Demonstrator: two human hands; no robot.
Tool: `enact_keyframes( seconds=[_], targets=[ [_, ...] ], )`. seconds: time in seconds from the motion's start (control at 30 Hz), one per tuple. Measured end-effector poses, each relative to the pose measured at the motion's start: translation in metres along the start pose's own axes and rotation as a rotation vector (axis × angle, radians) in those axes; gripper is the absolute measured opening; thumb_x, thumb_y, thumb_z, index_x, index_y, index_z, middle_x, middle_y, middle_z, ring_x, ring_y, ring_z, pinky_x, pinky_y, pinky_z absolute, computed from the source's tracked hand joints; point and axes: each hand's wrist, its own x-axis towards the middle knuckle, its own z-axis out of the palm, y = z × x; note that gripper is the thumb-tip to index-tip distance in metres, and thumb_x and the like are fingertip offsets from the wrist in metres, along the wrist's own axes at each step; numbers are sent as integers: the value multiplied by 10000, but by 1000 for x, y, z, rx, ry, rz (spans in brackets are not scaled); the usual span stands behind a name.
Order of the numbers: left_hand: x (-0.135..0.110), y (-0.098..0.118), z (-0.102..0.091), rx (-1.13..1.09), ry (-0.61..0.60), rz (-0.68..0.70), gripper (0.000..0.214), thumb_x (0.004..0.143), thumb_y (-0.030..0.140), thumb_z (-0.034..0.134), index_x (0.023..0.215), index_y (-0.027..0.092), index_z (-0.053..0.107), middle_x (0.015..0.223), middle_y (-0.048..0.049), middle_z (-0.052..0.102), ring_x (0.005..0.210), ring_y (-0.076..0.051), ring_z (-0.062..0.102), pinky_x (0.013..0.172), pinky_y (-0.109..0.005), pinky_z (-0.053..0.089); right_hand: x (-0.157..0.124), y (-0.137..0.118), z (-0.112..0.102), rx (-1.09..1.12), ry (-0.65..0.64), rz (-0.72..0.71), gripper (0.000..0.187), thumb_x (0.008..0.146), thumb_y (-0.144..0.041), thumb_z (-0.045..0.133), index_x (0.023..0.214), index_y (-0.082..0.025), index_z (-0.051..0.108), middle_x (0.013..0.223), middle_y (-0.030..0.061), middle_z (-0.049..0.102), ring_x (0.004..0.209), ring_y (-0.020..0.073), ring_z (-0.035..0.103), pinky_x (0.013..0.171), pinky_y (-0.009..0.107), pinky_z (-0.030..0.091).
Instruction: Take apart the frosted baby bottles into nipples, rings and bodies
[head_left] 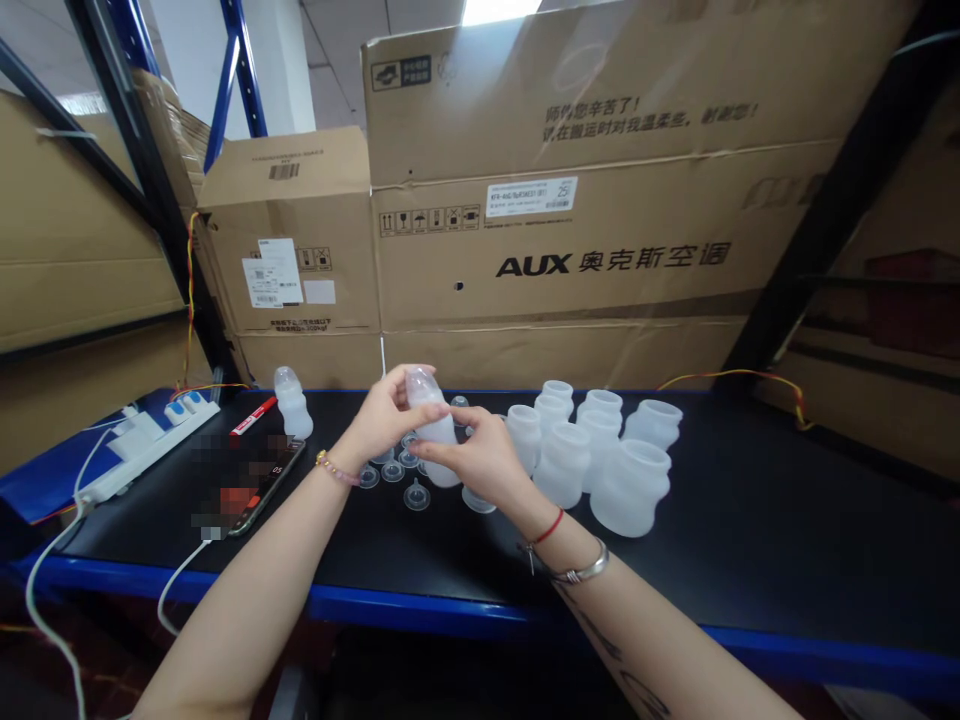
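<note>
Left hand (382, 415) and right hand (476, 455) pinch one frosted baby bottle (421, 388); loose nipples (416, 495) at six o'clock, more bottles (562, 465), still open-topped, at three.

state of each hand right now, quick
Left hand: closed, holding a frosted plastic baby bottle near its top.
Right hand: closed on the same bottle, fingers across its middle.

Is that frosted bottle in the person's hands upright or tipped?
Tipped: the frosted bottle leans with its narrow end up and to the left, held between the left hand and the right hand.
</note>
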Motion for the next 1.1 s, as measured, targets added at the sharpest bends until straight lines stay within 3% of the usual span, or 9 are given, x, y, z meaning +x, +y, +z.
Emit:
enact_keyframes(
  seconds=[0.1,0.23,0.37,0.53,0.8,0.9,0.97,1.1],
  targets=[
    [-3,1,7,-105,-44,-55,495,652,357,841,1046,164,614,884,-30,656,798,-160,633,722,-271,507,-2,-6,-1,119,-72,22,401,558,-434,813,849,-160,778,738,27,702,685,189,616,603,284,464],
    [-3,0,10,-283,-37,-106,454,661,375,843,984,157,611,932,-63,687,829,-178,657,767,-310,509,-4,-10,0,143,-62,80,345,567,-399,799,794,-141,772,652,10,674,603,153,586,549,253,433],
    [-1,-3,14,-393,1,-160,460,668,365,846,999,137,621,976,-100,709,859,-194,668,801,-340,504,-4,-10,-1,146,-64,155,308,564,-345,778,779,-124,771,630,24,669,583,161,586,521,247,428],
    [0,-5,15,-513,92,-197,420,662,322,849,973,132,639,936,-84,720,889,-195,674,872,-353,493,-3,-12,-3,94,-25,126,258,567,-304,726,764,-140,757,600,-5,629,562,141,546,500,231,383],
    [-1,-6,17,-573,120,-199,363,687,318,820,934,118,645,944,-102,725,904,-213,688,896,-369,501,-2,-13,-1,82,-17,105,277,566,-270,679,804,-148,754,618,-23,631,532,122,509,479,229,350],
    [4,-5,3,-555,193,-156,328,731,333,771,949,130,636,985,-108,717,949,-222,689,908,-368,508,-3,-9,-5,62,3,92,284,563,-254,678,816,-152,755,629,-21,644,550,132,529,484,228,357],
    [11,-4,-16,-533,339,-84,288,767,354,721,939,150,613,1039,-103,704,998,-205,681,939,-348,501,-3,-7,-9,46,30,106,261,558,-241,677,792,-155,752,621,-18,646,563,141,545,492,229,370],
    [21,-6,-56,-100,653,64,346,803,392,660,1061,170,596,1144,-102,675,1081,-198,646,964,-337,489,-3,-9,-15,99,112,152,264,566,-260,677,795,-154,756,603,-10,645,560,157,561,483,238,387]
  ],
)
